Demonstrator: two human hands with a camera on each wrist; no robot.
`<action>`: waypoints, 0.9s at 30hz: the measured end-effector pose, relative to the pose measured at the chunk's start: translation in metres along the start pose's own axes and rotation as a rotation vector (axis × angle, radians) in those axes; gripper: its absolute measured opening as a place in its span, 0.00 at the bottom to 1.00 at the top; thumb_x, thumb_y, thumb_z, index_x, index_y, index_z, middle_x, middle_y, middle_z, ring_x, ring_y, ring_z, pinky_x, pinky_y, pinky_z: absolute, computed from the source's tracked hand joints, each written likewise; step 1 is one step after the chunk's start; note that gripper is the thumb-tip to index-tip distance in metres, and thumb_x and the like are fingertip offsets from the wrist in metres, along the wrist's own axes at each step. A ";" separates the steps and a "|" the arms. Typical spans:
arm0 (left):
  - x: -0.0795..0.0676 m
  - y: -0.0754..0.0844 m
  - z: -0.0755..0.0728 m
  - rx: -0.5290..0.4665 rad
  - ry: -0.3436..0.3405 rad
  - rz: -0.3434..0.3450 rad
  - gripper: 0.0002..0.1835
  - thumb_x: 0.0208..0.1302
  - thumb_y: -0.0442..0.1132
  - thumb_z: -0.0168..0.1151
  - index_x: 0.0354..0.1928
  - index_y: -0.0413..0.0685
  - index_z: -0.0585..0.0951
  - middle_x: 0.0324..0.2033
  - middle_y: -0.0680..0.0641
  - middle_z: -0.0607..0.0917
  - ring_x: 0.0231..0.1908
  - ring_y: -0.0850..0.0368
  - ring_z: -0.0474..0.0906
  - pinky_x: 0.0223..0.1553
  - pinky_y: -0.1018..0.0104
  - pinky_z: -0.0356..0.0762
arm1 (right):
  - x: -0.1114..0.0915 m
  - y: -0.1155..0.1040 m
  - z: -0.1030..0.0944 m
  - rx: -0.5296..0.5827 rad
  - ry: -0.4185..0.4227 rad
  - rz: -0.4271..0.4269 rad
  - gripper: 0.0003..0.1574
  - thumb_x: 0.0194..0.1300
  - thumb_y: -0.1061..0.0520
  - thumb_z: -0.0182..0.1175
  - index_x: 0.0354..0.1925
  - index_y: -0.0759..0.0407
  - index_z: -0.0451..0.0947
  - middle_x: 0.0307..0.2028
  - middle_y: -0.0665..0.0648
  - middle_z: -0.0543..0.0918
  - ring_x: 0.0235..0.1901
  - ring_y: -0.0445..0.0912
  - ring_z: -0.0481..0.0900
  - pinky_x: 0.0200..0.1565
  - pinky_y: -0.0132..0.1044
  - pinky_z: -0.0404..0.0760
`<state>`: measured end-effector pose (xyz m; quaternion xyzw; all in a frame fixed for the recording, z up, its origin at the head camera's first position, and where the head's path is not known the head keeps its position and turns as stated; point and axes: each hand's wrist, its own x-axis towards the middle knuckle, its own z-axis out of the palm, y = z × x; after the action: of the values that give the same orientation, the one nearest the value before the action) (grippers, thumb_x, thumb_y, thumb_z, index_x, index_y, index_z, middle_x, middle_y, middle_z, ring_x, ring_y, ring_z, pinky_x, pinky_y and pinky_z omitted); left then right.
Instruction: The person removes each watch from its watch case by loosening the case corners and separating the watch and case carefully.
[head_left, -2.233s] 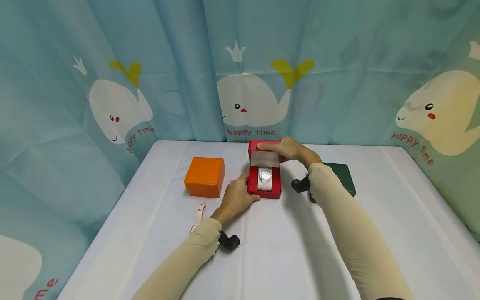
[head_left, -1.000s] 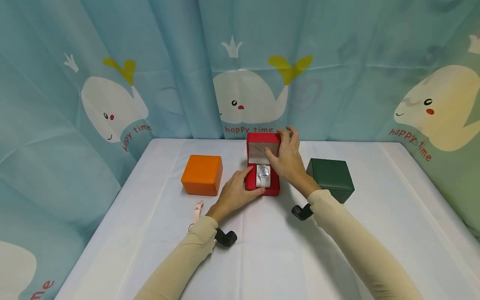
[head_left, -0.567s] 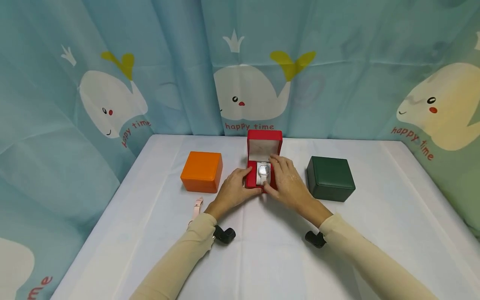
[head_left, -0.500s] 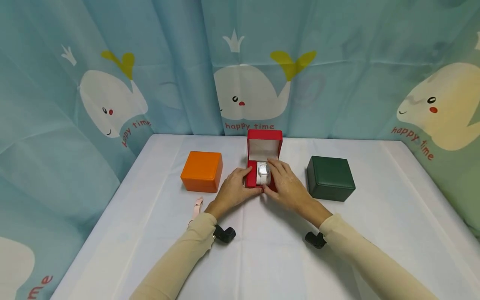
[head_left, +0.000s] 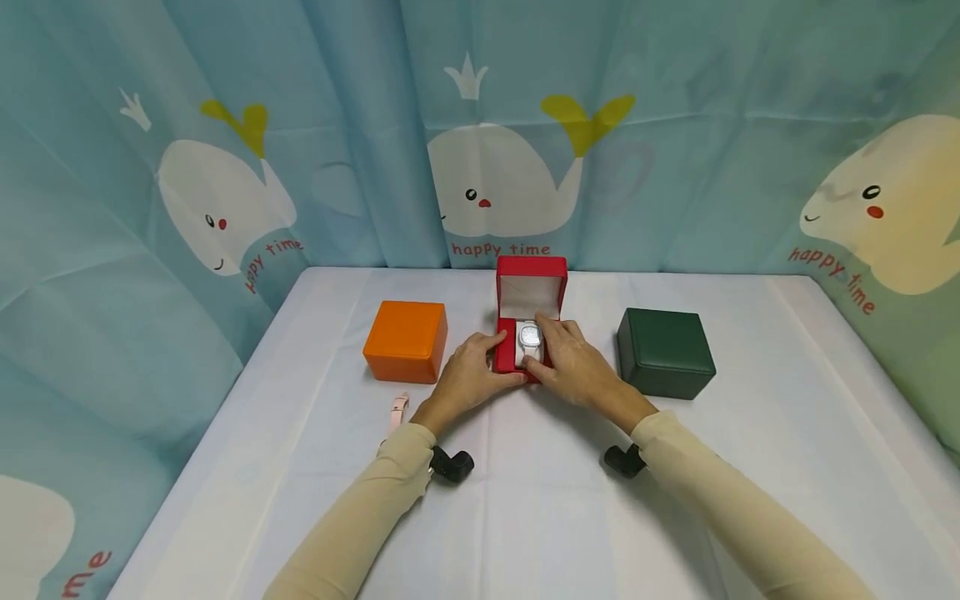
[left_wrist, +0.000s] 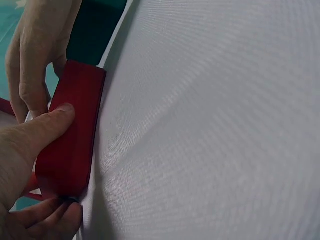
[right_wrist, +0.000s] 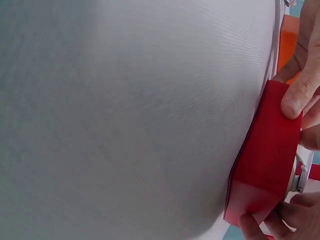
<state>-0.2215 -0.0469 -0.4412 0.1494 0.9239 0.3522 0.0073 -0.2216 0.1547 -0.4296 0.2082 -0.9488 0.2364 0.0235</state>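
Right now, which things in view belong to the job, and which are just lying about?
In use: open red box, white watch inside it, left hand gripping the box, right hand at the watch.
Apparently lying about: closed orange box, closed green box, pink strap.

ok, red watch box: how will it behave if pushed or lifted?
The red box looks stiff: flat walls, crisp edges, so it probably slides rather than rolls. Its lid stands open at the back, so pushing there could tip the box. The watch inside is exposed, so might slip out on tilting.
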 end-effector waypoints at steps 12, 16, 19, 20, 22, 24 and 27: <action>-0.001 0.002 0.000 0.000 0.002 -0.006 0.43 0.56 0.54 0.78 0.71 0.42 0.73 0.60 0.40 0.78 0.56 0.44 0.75 0.59 0.50 0.73 | -0.004 -0.001 -0.002 0.019 -0.013 0.001 0.45 0.70 0.48 0.62 0.75 0.62 0.56 0.69 0.64 0.68 0.65 0.59 0.63 0.56 0.60 0.76; -0.002 0.002 0.002 0.010 0.002 -0.004 0.43 0.57 0.53 0.78 0.71 0.42 0.73 0.60 0.40 0.78 0.56 0.44 0.76 0.59 0.50 0.73 | -0.006 -0.001 -0.002 0.047 -0.018 0.019 0.44 0.69 0.47 0.62 0.75 0.61 0.57 0.69 0.63 0.67 0.66 0.58 0.62 0.57 0.61 0.75; -0.003 0.003 0.003 0.038 0.006 0.018 0.43 0.57 0.52 0.78 0.71 0.40 0.73 0.58 0.39 0.78 0.54 0.44 0.77 0.57 0.50 0.75 | -0.006 -0.002 -0.002 0.054 -0.008 0.008 0.44 0.69 0.48 0.63 0.74 0.61 0.58 0.69 0.63 0.68 0.66 0.57 0.63 0.58 0.60 0.75; -0.003 0.003 0.003 0.050 0.009 0.027 0.43 0.57 0.52 0.78 0.71 0.39 0.73 0.57 0.39 0.79 0.53 0.44 0.78 0.56 0.51 0.76 | -0.006 -0.002 -0.002 0.055 -0.004 0.004 0.43 0.69 0.49 0.63 0.74 0.62 0.59 0.69 0.63 0.68 0.66 0.57 0.63 0.58 0.60 0.74; -0.003 0.002 0.004 0.073 0.016 0.041 0.43 0.57 0.51 0.78 0.71 0.38 0.72 0.55 0.39 0.79 0.51 0.45 0.78 0.55 0.51 0.77 | -0.006 -0.002 -0.002 0.062 0.005 -0.003 0.42 0.69 0.49 0.63 0.73 0.62 0.60 0.68 0.63 0.68 0.66 0.57 0.64 0.58 0.60 0.74; -0.003 0.002 0.005 0.080 0.022 0.045 0.43 0.57 0.51 0.78 0.70 0.38 0.73 0.54 0.39 0.79 0.51 0.45 0.79 0.55 0.52 0.77 | -0.006 -0.002 -0.002 0.081 0.011 -0.001 0.42 0.69 0.49 0.63 0.73 0.62 0.61 0.68 0.62 0.69 0.66 0.57 0.63 0.59 0.59 0.73; -0.003 0.003 0.005 0.080 0.023 0.043 0.43 0.57 0.50 0.78 0.70 0.38 0.73 0.55 0.39 0.79 0.51 0.45 0.78 0.55 0.51 0.77 | -0.006 -0.001 -0.001 0.111 0.026 -0.003 0.41 0.69 0.50 0.64 0.73 0.61 0.62 0.67 0.62 0.69 0.66 0.58 0.64 0.61 0.57 0.71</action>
<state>-0.2175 -0.0425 -0.4428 0.1655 0.9337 0.3169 -0.0169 -0.2160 0.1566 -0.4288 0.2073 -0.9336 0.2914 0.0247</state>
